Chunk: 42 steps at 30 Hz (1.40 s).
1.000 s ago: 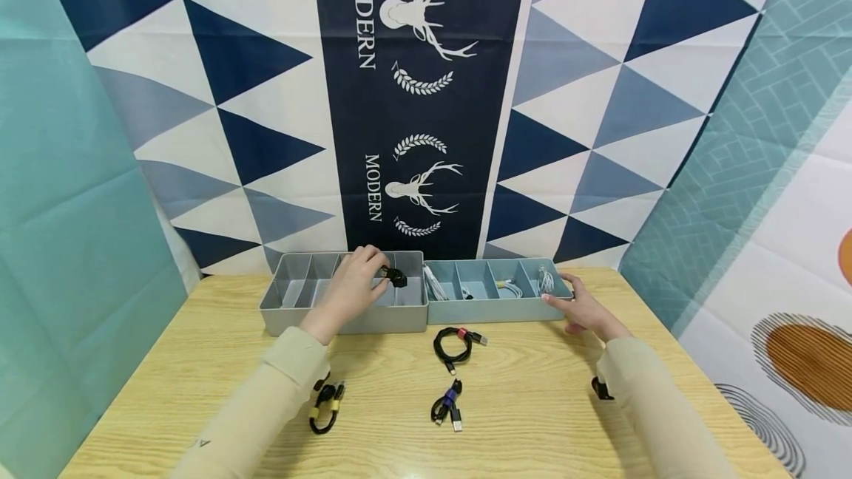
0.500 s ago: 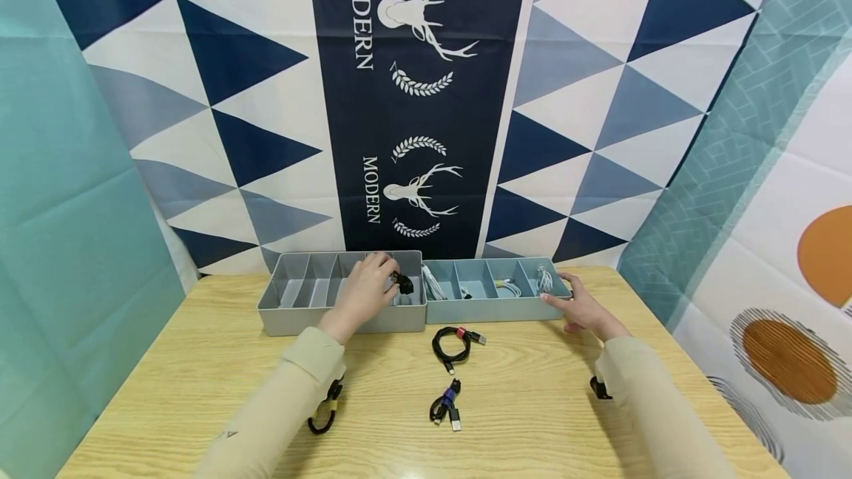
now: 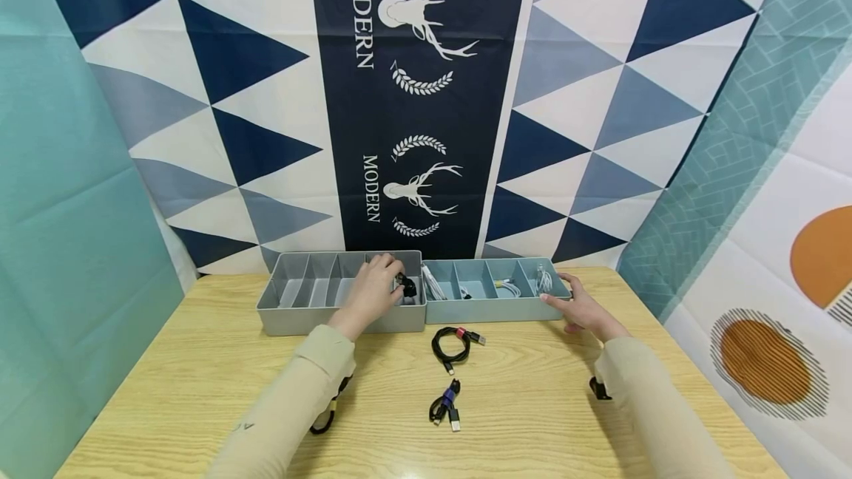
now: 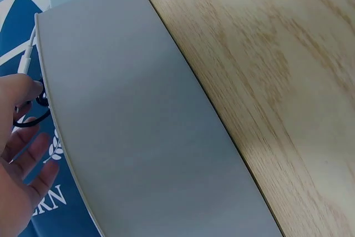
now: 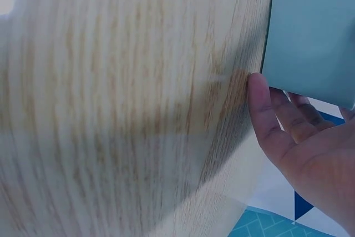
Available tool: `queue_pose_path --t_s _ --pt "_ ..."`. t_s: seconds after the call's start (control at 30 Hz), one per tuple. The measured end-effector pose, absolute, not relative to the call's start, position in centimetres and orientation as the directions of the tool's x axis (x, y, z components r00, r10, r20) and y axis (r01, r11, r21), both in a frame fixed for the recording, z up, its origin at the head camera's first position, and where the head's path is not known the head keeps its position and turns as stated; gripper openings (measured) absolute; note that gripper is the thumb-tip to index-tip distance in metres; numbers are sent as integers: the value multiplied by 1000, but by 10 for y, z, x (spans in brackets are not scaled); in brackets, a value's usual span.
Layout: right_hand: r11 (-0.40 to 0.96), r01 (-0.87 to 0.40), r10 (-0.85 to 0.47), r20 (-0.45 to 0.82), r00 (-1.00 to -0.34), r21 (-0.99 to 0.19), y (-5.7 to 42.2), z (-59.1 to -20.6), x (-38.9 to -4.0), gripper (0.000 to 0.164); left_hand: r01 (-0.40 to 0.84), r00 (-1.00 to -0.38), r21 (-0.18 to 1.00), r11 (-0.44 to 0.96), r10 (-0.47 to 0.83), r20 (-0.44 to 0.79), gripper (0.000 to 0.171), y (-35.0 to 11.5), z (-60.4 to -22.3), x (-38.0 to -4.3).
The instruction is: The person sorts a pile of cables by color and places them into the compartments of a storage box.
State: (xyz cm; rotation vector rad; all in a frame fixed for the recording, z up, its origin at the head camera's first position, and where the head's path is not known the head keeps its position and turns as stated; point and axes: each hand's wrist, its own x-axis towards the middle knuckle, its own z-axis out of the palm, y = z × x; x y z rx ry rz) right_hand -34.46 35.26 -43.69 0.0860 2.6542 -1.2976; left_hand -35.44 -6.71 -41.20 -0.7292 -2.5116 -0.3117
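Over the right end compartment of the grey box (image 3: 286, 321), a bundled black cable (image 3: 408, 287) is pinched now by the left hand (image 3: 370, 290), thumb and fingers closed on it; whether it is touching the bottom cannot be told. Across at the far right, the end of the blue box (image 3: 492, 311) is touched by the right hand (image 3: 586, 312), its fingers loosely extended. White cables (image 3: 544, 281) are seen inside that box. And on the table (image 3: 526, 405), a red-tied cable (image 3: 462, 333) is laid out near the boxes, a purple-tied cable (image 3: 450, 395) is placed just below, and a yellow-tied cable (image 3: 322, 429) is partly hidden by the left sleeve (image 3: 293, 398).
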Motion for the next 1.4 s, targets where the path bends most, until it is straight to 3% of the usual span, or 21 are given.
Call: queue_pose_path --t_s 0.8,1.4 --pt "625 142 -21 -198 -980 -767 352 -437 -345 96 498 -810 144 855 400 429 23 -65 -415 -361" --pt "611 133 -25 -188 -982 -780 350 -438 -341 100 516 -818 154 843 431 381 19 -68 -414 -357"
